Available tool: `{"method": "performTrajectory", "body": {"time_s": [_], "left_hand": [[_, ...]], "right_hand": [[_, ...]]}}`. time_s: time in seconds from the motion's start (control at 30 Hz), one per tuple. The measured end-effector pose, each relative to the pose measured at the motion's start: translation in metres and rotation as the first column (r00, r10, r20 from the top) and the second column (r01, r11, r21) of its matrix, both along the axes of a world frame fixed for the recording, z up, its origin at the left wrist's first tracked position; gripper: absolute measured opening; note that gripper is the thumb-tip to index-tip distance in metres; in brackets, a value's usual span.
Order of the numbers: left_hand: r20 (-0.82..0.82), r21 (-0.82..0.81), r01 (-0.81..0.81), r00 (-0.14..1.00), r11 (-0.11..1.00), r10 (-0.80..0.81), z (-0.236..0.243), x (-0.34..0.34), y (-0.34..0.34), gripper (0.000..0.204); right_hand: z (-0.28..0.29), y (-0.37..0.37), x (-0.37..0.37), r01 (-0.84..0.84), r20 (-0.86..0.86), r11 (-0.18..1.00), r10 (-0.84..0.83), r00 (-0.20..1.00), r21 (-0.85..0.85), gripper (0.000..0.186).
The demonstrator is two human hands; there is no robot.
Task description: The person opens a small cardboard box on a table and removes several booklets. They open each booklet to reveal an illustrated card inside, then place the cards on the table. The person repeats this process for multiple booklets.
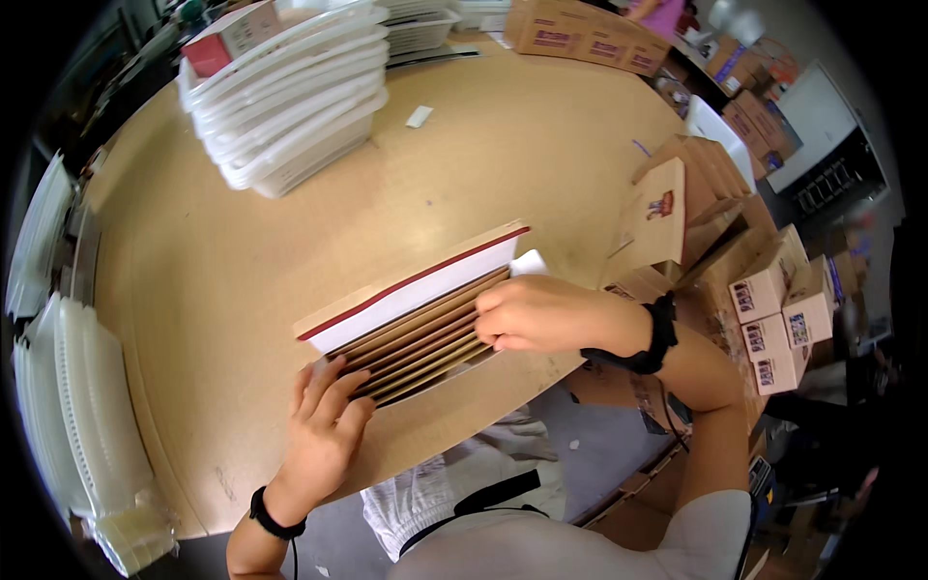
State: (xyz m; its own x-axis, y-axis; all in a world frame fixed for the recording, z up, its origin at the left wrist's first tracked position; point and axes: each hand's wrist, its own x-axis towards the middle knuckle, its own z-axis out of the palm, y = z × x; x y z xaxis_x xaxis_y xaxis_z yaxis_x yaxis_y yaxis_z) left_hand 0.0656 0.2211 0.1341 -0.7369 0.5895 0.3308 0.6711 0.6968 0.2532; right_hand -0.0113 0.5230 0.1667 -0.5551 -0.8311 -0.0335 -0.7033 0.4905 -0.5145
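In front of me near the table's edge lies a long cardboard box point(420, 298), with a white inner face and a dark red line along its raised far flap. Several brown cardboard sheets point(418, 336) stand on edge inside it, in rows along its length. My left hand point(322, 423) rests at the box's left end, fingers apart and tips over the ends of the sheets. At the other end, my right hand point(534, 314) is closed, its fingertips pinching at the sheets' right ends. A white flap point(528, 263) sticks up behind it.
Stacked white plastic baskets point(290, 106) stand at the far left with a red and white box point(230, 39) on top. More translucent plastic trays point(92, 406) line the left edge. Open cardboard boxes point(660, 217) crowd the right, beside small printed cartons point(768, 333). A large carton point(585, 37) sits far back.
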Motion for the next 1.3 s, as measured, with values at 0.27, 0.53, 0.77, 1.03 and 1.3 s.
{"method": "performTrajectory", "body": {"time_s": [0.27, 0.53, 0.77, 1.03, 1.3], "left_hand": [[0.054, 0.016, -0.024, 0.998, 1.000, 0.023, 0.001, 0.001, -0.002, 0.018], [0.081, 0.037, -0.030, 0.996, 0.999, 0.027, -0.006, 0.000, -0.012, 0.021], [0.052, 0.065, -0.028, 0.998, 0.997, 0.025, -0.007, -0.002, -0.020, 0.023], [0.060, 0.062, -0.006, 0.998, 0.998, 0.002, -0.008, -0.003, -0.032, 0.024], [0.151, 0.264, -0.018, 0.988, 0.964, -0.023, 0.009, 0.003, -0.042, 0.033]], "right_hand": [[-0.013, -0.007, -0.002, -0.021, -0.171, 0.998, 0.032, 0.985, 0.065, 0.013], [-0.025, -0.016, 0.003, -0.066, -0.459, 0.998, 0.053, 0.887, -0.011, 0.011], [-0.023, -0.023, 0.008, -0.029, -0.614, 0.991, -0.059, 0.787, -0.131, 0.010], [0.019, -0.003, 0.016, 0.344, -0.140, 0.830, -0.441, 0.887, -0.439, 0.008], [0.034, -0.009, 0.029, 0.512, 0.099, 0.724, -0.531, 0.841, -0.462, 0.007]]}}
